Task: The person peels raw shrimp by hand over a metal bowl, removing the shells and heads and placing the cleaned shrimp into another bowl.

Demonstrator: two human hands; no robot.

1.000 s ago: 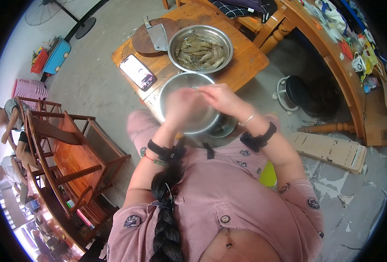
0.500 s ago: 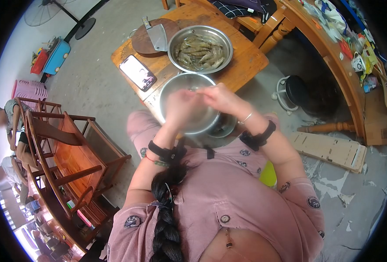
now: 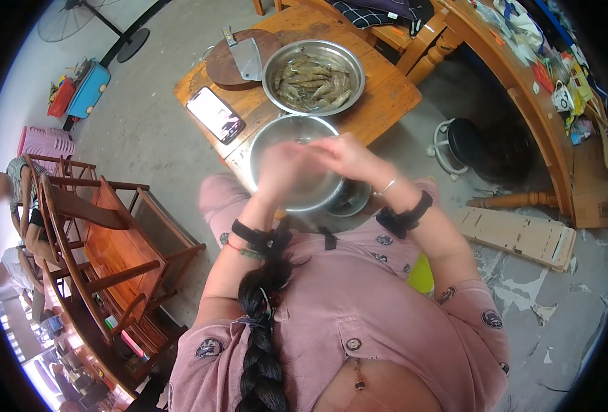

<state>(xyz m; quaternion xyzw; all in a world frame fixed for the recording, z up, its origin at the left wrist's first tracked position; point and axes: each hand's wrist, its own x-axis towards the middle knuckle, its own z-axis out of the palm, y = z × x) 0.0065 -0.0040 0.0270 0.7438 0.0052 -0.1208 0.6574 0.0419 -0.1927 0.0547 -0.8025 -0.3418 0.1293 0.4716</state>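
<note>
Both hands are up over the near steel bowl (image 3: 266,134), which sits at the near edge of the wooden surface (image 3: 388,84). Left hand (image 3: 287,163) is pretty blurry, fingers bunched in toward the right hand (image 3: 348,154), whose fingers look drawn together at the tips. Can't tell what either one's pinching, sorry, too smeared. The shrimp (image 3: 314,79) are piled in a second steel bowl (image 3: 355,87) just beyond, closer to the surface's middle. Phone's (image 3: 214,115) lying near the left corner, screen lit. Behind it, along the far-left edge, there's a round chopping board (image 3: 220,67) with a cleaver (image 3: 249,60) on top.
</note>
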